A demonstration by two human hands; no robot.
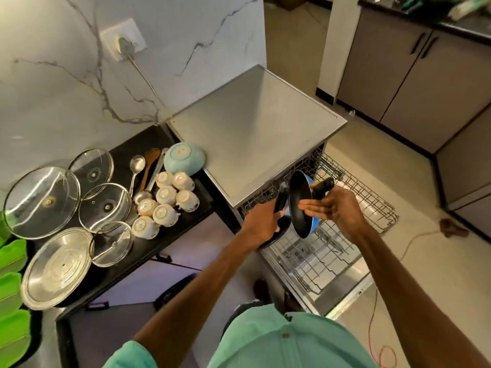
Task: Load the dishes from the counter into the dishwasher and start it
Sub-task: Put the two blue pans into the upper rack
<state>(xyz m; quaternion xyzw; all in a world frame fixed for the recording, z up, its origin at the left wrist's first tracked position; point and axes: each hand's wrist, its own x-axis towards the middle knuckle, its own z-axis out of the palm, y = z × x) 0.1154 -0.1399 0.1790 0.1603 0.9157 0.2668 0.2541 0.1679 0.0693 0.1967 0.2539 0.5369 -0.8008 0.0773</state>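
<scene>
Head cam looks down at a person standing over the open dishwasher (255, 134), both racks pulled out. Right hand (333, 208) is holding a blue pan (301, 204) up on its edge above the lower rack (316, 258), black inside facing the camera; the fingers are stretched out flat against the pan while the handle pokes up past the thumb, so it's more of a loose hold than a tight fist. Left hand (261, 224) is wrapped around the black handle of a second pan (279, 232), which sits lower and just left of the blue one, mostly hidden by the hand. The upper rack (369, 200) sticks out to the right with nothing much visible in it.

Over on the dark counter (148, 139) left of the machine there's plenty waiting: a light blue bowl (184, 158) upside down near the dishwasher's top, a cluster of white cups (166, 201) also flipped over, a ladle (136, 166) and a wooden spoon (150, 162), several glass lids (42, 201) and one steel lid (57, 266).
</scene>
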